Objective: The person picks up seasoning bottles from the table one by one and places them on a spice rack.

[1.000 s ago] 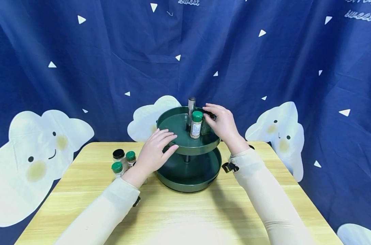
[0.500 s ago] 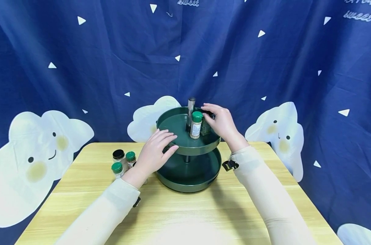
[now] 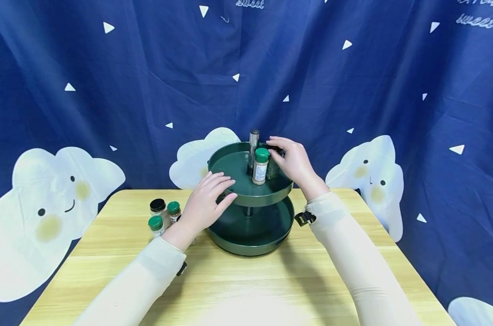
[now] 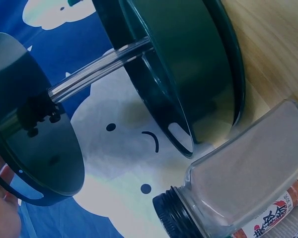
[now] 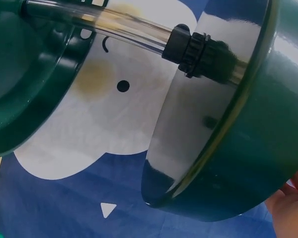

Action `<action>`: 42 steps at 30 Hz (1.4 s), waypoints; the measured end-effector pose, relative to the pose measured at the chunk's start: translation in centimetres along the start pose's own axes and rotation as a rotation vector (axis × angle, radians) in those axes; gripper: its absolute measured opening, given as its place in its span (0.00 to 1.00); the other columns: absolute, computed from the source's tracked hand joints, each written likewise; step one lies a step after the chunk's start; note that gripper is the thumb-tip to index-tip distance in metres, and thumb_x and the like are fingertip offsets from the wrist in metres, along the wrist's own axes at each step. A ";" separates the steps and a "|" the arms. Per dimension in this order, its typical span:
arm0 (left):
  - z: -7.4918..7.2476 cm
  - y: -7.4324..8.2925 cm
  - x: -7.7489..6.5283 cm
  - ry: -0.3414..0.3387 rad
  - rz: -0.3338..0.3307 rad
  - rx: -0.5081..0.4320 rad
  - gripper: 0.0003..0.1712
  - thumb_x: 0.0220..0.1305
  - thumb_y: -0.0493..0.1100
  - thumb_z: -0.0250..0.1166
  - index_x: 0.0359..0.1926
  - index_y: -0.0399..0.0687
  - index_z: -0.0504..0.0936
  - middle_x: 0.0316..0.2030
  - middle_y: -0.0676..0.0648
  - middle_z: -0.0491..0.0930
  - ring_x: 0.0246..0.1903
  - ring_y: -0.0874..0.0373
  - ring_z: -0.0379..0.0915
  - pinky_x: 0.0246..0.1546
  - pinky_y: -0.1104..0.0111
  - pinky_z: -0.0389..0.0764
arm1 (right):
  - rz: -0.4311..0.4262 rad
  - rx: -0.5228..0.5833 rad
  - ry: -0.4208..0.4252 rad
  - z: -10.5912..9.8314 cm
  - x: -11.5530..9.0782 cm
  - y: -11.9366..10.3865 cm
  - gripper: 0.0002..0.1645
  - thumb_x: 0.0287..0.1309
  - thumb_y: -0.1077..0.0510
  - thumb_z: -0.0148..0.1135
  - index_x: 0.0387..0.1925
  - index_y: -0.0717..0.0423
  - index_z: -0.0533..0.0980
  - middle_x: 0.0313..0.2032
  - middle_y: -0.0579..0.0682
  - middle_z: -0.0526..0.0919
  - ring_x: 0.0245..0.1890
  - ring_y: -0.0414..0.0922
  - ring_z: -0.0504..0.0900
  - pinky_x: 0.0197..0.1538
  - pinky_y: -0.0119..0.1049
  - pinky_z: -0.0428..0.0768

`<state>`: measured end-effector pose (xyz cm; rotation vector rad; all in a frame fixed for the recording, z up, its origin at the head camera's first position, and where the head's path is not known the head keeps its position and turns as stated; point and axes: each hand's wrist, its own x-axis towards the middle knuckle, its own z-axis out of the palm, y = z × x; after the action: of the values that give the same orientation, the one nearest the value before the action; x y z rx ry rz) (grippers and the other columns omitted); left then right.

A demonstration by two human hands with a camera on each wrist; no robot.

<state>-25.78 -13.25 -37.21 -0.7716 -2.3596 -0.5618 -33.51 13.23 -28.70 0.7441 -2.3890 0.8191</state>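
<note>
A dark green two-tier rack stands on the table, with its upper tray (image 3: 230, 158) and lower tray (image 3: 246, 249) on a metal post (image 3: 254, 142). My right hand (image 3: 293, 160) pinches the top of a dark spice jar (image 3: 273, 170) on the upper tray; fingers partly hide it. Beside that jar a green-capped spice bottle (image 3: 260, 167) stands upright. My left hand (image 3: 203, 203) rests at the upper tray's front left rim, fingers extended and thumb apart. In the left wrist view, part of the left hand (image 4: 2, 213) shows by the tray's slot.
Left of the rack, partly behind my left forearm, stand a black-capped jar (image 3: 158, 206) and two green-capped bottles (image 3: 174, 209). The wooden table (image 3: 246, 285) reaches back to a blue curtain (image 3: 148, 68) with clouds.
My right hand has shifted very slightly to the left together with the dark jar. The left hand and the rack look unmoved.
</note>
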 end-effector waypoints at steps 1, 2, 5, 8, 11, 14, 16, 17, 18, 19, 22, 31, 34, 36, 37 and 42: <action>0.0 0.0 0.0 0.001 0.001 0.000 0.26 0.72 0.57 0.60 0.61 0.48 0.81 0.60 0.46 0.79 0.68 0.50 0.65 0.76 0.57 0.52 | 0.000 0.001 0.000 0.0 0.0 0.0 0.17 0.67 0.61 0.64 0.56 0.58 0.82 0.62 0.55 0.79 0.62 0.52 0.77 0.60 0.47 0.79; 0.0 0.0 0.0 0.002 0.003 0.000 0.26 0.72 0.57 0.60 0.61 0.48 0.81 0.60 0.46 0.79 0.68 0.50 0.65 0.75 0.57 0.52 | 0.000 -0.001 -0.002 -0.1 0.0 0.0 0.17 0.67 0.61 0.64 0.56 0.58 0.82 0.62 0.55 0.79 0.62 0.52 0.77 0.61 0.47 0.78; -0.1 0.0 0.0 0.003 0.003 0.000 0.26 0.71 0.57 0.60 0.61 0.48 0.81 0.60 0.46 0.79 0.68 0.50 0.66 0.75 0.56 0.53 | 0.004 -0.001 -0.010 -0.1 0.0 0.0 0.18 0.67 0.61 0.64 0.56 0.59 0.81 0.62 0.55 0.79 0.64 0.52 0.76 0.63 0.47 0.77; -0.1 0.1 0.0 0.001 0.001 -0.001 0.25 0.71 0.57 0.60 0.61 0.48 0.81 0.60 0.46 0.79 0.68 0.50 0.66 0.75 0.56 0.53 | 0.009 -0.001 -0.019 -0.1 0.0 0.0 0.18 0.67 0.60 0.63 0.57 0.58 0.81 0.63 0.55 0.78 0.65 0.52 0.74 0.65 0.47 0.75; -0.1 0.1 0.0 0.000 0.000 -0.002 0.25 0.71 0.57 0.60 0.61 0.48 0.81 0.60 0.46 0.79 0.68 0.50 0.66 0.75 0.57 0.53 | 0.007 0.003 -0.018 -0.2 0.0 0.1 0.18 0.68 0.59 0.63 0.57 0.58 0.81 0.63 0.55 0.77 0.66 0.51 0.73 0.66 0.47 0.74; 0.0 0.0 0.0 0.000 0.001 0.001 0.25 0.72 0.57 0.60 0.61 0.48 0.81 0.60 0.46 0.79 0.68 0.50 0.66 0.75 0.57 0.52 | 0.003 0.000 -0.009 -0.2 -0.1 0.1 0.18 0.68 0.59 0.63 0.57 0.57 0.81 0.64 0.54 0.77 0.67 0.51 0.72 0.66 0.47 0.74; 0.1 0.0 0.0 0.000 0.001 0.004 0.25 0.72 0.57 0.59 0.60 0.48 0.81 0.60 0.47 0.79 0.68 0.50 0.66 0.76 0.57 0.52 | 0.004 -0.002 0.002 -0.3 -0.2 0.0 0.17 0.68 0.59 0.63 0.57 0.56 0.82 0.64 0.54 0.77 0.66 0.51 0.73 0.66 0.47 0.74; 0.1 0.0 0.0 -0.001 0.001 0.006 0.25 0.72 0.57 0.59 0.60 0.48 0.81 0.60 0.47 0.79 0.68 0.50 0.66 0.76 0.57 0.52 | 0.005 -0.003 0.006 -0.4 -0.2 0.0 0.17 0.68 0.59 0.63 0.56 0.56 0.82 0.64 0.54 0.77 0.66 0.51 0.73 0.65 0.47 0.74; 0.1 0.0 0.0 -0.003 0.000 0.007 0.25 0.72 0.57 0.59 0.60 0.48 0.81 0.60 0.47 0.79 0.68 0.50 0.66 0.76 0.57 0.52 | 0.005 -0.002 0.010 -0.5 -0.3 0.0 0.17 0.68 0.59 0.63 0.56 0.56 0.82 0.64 0.53 0.77 0.66 0.51 0.73 0.65 0.47 0.75; 0.1 0.0 0.0 -0.004 -0.001 0.007 0.25 0.72 0.57 0.59 0.60 0.48 0.81 0.60 0.47 0.79 0.68 0.50 0.65 0.76 0.57 0.51 | 0.006 -0.001 0.014 -0.6 -0.3 0.0 0.17 0.68 0.59 0.63 0.56 0.56 0.82 0.64 0.53 0.77 0.65 0.51 0.74 0.65 0.47 0.75; 0.0 0.0 0.0 -0.009 -0.005 0.004 0.25 0.72 0.57 0.59 0.61 0.48 0.81 0.60 0.47 0.79 0.68 0.50 0.65 0.76 0.58 0.51 | 0.002 0.003 0.017 -0.8 -0.5 0.0 0.17 0.67 0.59 0.64 0.56 0.56 0.82 0.64 0.54 0.77 0.65 0.52 0.74 0.64 0.49 0.76; 0.0 0.1 0.0 -0.013 -0.008 0.003 0.25 0.72 0.57 0.59 0.61 0.48 0.81 0.60 0.47 0.79 0.68 0.50 0.65 0.76 0.57 0.51 | -0.010 -0.028 0.031 -1.3 -1.0 0.0 0.16 0.67 0.59 0.64 0.55 0.56 0.83 0.62 0.54 0.79 0.62 0.53 0.76 0.61 0.50 0.78; 0.0 0.1 0.0 -0.017 -0.013 0.004 0.26 0.72 0.57 0.59 0.61 0.48 0.81 0.60 0.47 0.79 0.68 0.50 0.65 0.76 0.58 0.51 | -0.013 -0.032 0.043 -1.5 -1.3 0.0 0.17 0.66 0.58 0.65 0.55 0.56 0.83 0.62 0.54 0.79 0.62 0.53 0.76 0.60 0.50 0.78; 0.0 0.1 0.0 -0.018 -0.014 0.005 0.26 0.72 0.57 0.59 0.61 0.48 0.81 0.60 0.47 0.79 0.68 0.50 0.65 0.76 0.58 0.51 | -0.019 -0.029 0.054 -1.7 -1.5 -0.1 0.17 0.66 0.59 0.65 0.55 0.56 0.83 0.61 0.54 0.79 0.62 0.53 0.77 0.60 0.51 0.77; -0.1 0.1 0.0 -0.019 -0.015 0.005 0.26 0.72 0.57 0.59 0.61 0.48 0.81 0.60 0.47 0.79 0.68 0.50 0.65 0.76 0.58 0.51 | -0.023 -0.028 0.061 -1.8 -1.6 -0.2 0.17 0.66 0.59 0.65 0.54 0.56 0.83 0.61 0.54 0.79 0.62 0.54 0.77 0.60 0.51 0.78; -0.1 0.1 0.0 -0.019 -0.015 0.002 0.25 0.72 0.57 0.59 0.61 0.48 0.81 0.60 0.47 0.79 0.68 0.50 0.65 0.76 0.57 0.51 | -0.027 -0.021 0.089 -2.4 -2.3 -0.2 0.16 0.65 0.60 0.66 0.54 0.56 0.83 0.60 0.54 0.80 0.60 0.54 0.78 0.60 0.52 0.78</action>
<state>-25.67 -13.23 -37.13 -0.7614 -2.3847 -0.5603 -31.11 15.45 -28.35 0.7153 -2.3008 0.7988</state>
